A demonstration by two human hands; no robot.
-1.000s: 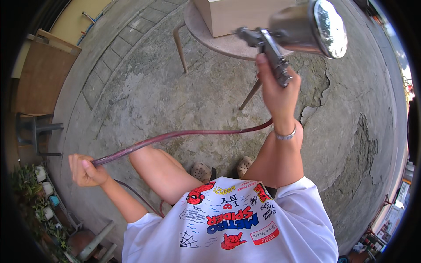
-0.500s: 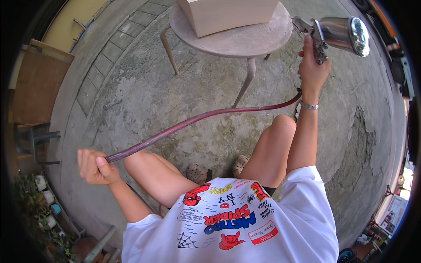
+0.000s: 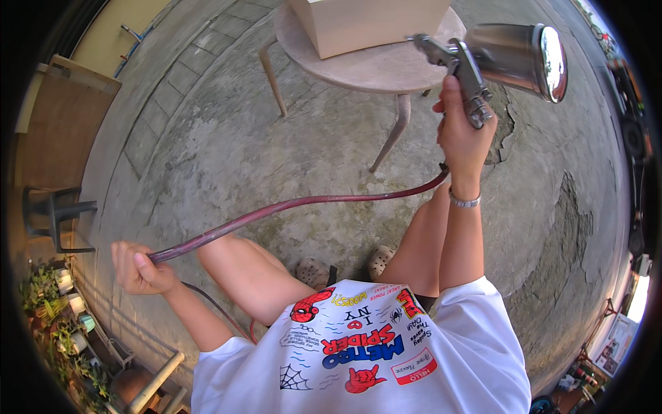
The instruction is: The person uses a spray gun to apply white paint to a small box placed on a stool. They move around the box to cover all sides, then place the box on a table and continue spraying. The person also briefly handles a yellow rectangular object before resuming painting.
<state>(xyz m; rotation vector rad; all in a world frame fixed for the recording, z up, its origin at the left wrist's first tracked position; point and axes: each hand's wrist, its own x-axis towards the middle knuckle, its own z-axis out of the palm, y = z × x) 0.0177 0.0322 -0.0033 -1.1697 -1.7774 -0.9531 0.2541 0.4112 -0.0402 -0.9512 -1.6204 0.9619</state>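
My right hand (image 3: 467, 131) grips a metal spray gun (image 3: 469, 79) with a large shiny cup (image 3: 510, 58) on its side, held up in front of the right edge of a round, pale table (image 3: 331, 76). On that table sits a cream box-like piece (image 3: 358, 24). A dark red hose (image 3: 310, 200) runs from below the gun in a loose curve to my left hand (image 3: 138, 269), which is closed round it low at the left. The hose carries on down past my left forearm.
A dark plastic chair (image 3: 55, 214) and a brown board (image 3: 72, 131) stand at the left, with potted plants (image 3: 52, 303) below them. Cracked concrete (image 3: 241, 152) forms the ground. Assorted items (image 3: 614, 345) line the far right edge.
My right hand with the gun swung to the right, then came back left and a little down. My left hand shifted only slightly, still round the hose.
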